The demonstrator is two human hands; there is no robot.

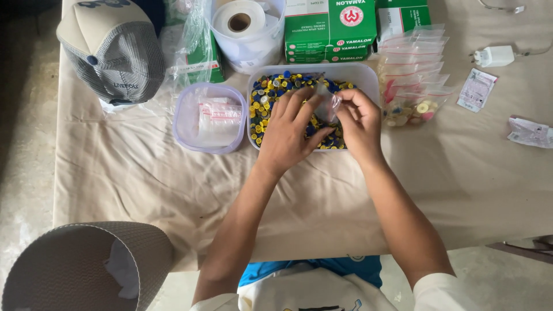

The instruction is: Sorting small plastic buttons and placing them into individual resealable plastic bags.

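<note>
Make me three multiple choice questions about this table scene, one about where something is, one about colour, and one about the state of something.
1. Where does the grey cap lie?
A. at the table's far left corner
B. inside the rectangular tub
C. on the floor

2. What colours are most of the small pieces in the rectangular tub?
A. red and green
B. blue and yellow
C. black and white

3. What are the left hand and right hand doing?
A. resting flat on the cloth
B. holding a small clear bag between them over the tub
C. lifting the paper roll

Answers:
1 A, the cap sits on the cloth at the upper left, beside the round lilac-rimmed tub.
2 B, the tub's fill shows blue and yellow.
3 B, both hands' fingers pinch the clear bag above the pieces.
</note>
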